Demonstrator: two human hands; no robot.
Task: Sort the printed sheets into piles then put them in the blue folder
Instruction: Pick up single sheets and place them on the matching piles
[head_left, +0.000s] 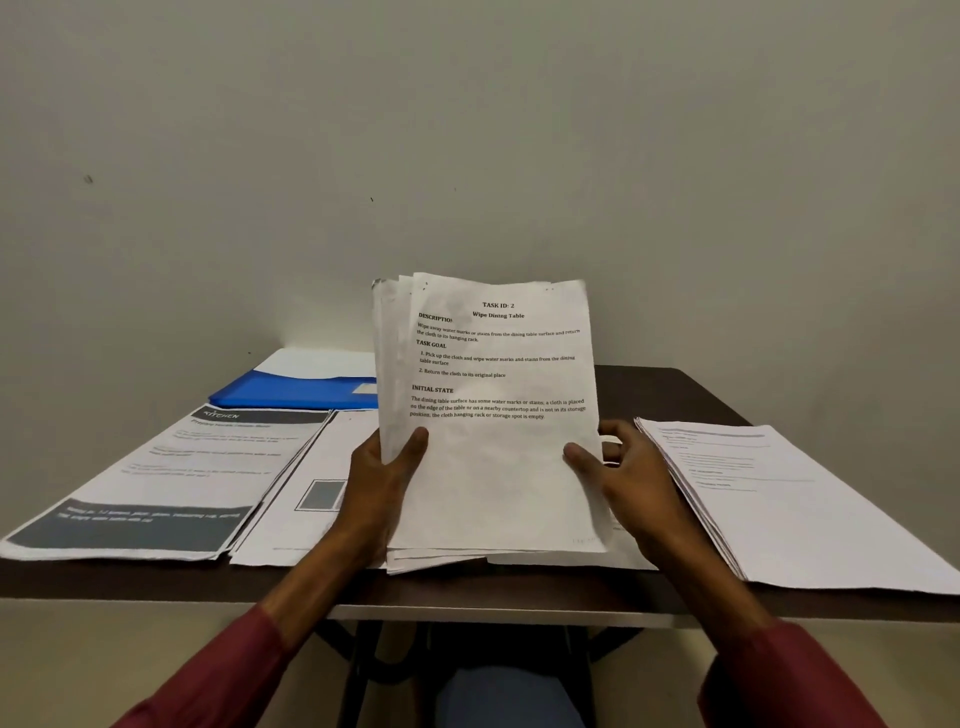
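I hold a stack of printed sheets (493, 467) upright above the table's front edge; the top page reads "TASK ID: 2, Wipe Dining Table". My left hand (382, 483) grips its left edge, thumb on the front. My right hand (623, 478) grips the right edge the same way. A pile headed "KITCHEN" with dark bands (166, 478) lies flat at the left. Beside it lies a white pile with a grey box (306, 499), partly hidden by my left hand. Another text pile (779, 499) lies at the right. The blue folder (296, 392) rests at the back left, behind the held stack.
The dark brown table (691, 395) stands against a plain pale wall. Its front edge runs just below my wrists, and the right pile overhangs that edge. A white sheet (317, 361) sticks out from under the folder's far side.
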